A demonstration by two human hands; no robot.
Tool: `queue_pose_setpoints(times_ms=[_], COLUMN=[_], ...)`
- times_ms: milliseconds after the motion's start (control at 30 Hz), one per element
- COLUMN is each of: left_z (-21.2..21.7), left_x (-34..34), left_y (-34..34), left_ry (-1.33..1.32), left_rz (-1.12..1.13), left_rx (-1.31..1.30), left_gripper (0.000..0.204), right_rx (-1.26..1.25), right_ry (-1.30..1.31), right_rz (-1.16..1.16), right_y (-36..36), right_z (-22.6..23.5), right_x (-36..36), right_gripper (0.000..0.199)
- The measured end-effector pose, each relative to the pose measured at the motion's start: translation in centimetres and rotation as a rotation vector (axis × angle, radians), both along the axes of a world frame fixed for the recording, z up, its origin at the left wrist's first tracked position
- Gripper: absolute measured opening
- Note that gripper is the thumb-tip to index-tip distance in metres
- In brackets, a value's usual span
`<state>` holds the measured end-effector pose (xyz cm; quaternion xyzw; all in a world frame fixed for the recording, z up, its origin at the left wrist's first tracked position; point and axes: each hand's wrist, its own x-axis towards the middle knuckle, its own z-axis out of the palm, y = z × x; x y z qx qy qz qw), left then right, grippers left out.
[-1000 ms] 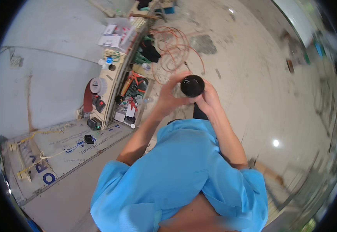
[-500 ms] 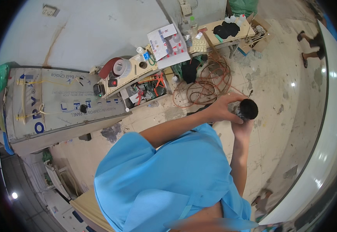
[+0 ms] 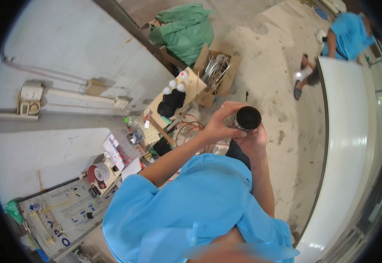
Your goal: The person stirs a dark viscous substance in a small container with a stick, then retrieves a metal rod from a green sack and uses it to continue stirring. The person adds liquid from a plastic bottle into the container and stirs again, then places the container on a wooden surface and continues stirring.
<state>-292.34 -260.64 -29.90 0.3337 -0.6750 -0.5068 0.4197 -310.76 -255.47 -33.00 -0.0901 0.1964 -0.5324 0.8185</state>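
In front of my chest, both hands hold a small cylindrical container (image 3: pixel 248 117) with a round black top facing up. I cannot tell whether the black is a lid or a dark inside. My left hand (image 3: pixel 221 124) grips it from the left, with thumb and fingers curved round its side. My right hand (image 3: pixel 254 139) is closed round the near and right side, partly hidden by the container. Little of its lower part shows between my fingers.
Along the left wall stands a narrow workbench (image 3: pixel 194 90) with white bottles and a black cloth (image 3: pixel 171 103). Beyond are a cardboard box (image 3: pixel 226 81) of scrap and a green sack (image 3: pixel 184 33). A long white panel (image 3: pixel 349 131) runs along the right; a person in blue (image 3: pixel 351 37) is behind it.
My view has swung to the right, bringing the green sack, the scrap box and the other person's upper body more into sight. Both hands still hold the container.
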Motion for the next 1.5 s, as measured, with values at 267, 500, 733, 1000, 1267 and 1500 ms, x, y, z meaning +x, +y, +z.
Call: queue_pose_setpoints(times_ms=[267,500,733,1000,1267,1500], left_z=[2.1,0.8,-8.4,-12.7,-22.3,-34.0], left_x=[-8.5,-9.2,-1.9,7.4,16.0,23.2], left_y=[-22.2,-38.6,-57.9,-65.2,-72.0,-78.9], left_ry=[0.09,0.237,0.551,0.334,-0.317,-0.713], left_rz=[0.135,0.544,1.125,1.801,2.171,2.202], left_rx=[0.082,0.123,0.28,0.337,0.587,0.908], left_gripper=[0.079,0.077,0.041,0.036,0.066,0.098], right_rx=[-0.018,0.083,0.081,0.264,0.317,0.46], right_ry=[-0.278,-0.359,-0.288,-0.11,-0.012,0.34], right_rz=[0.273,0.351,0.625,1.037,1.438,1.275], right_y=[-26.4,-47.5,-71.4,-91.3,-98.0,-100.9], right_z=[0.1,0.5,-2.6,-3.1,-18.9,-39.5], right_x=[-8.6,-8.8,-5.9,10.9,41.0,50.7], right_gripper=[0.064,0.07,0.078,0.058,0.048,0.042])
